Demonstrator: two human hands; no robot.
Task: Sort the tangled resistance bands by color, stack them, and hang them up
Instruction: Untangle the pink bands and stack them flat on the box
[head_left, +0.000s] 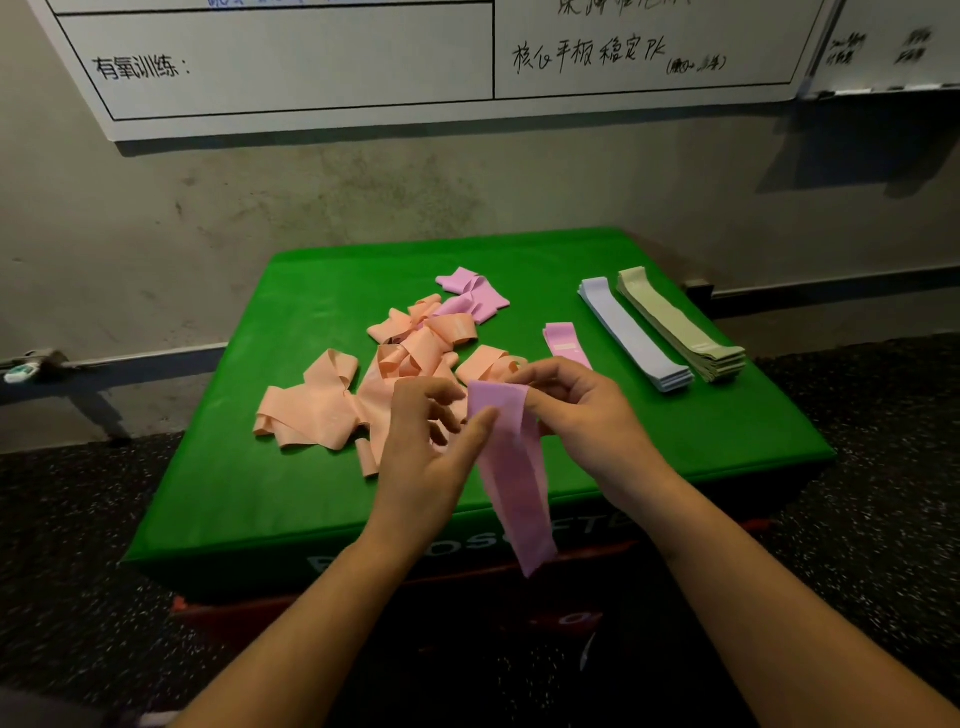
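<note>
A pink resistance band (511, 467) hangs down over the front of the green-covered box (249, 467). My right hand (587, 415) pinches its top edge. The thumb of my left hand (431, 447) lies against the band's left edge. Behind my hands lies a tangled pile of peach bands (395, 374), with loose pink bands (475, 296) at its far end. A flat pink band (563, 340) lies right of the pile. Further right sit a neat stack of lavender-blue bands (631, 332) and a stack of pale green bands (675, 322).
The box stands against a grey wall (363, 208) with a whiteboard (311, 67) above. Dark speckled floor (67, 545) surrounds it. A small white object (21, 371) lies on a ledge at the far left.
</note>
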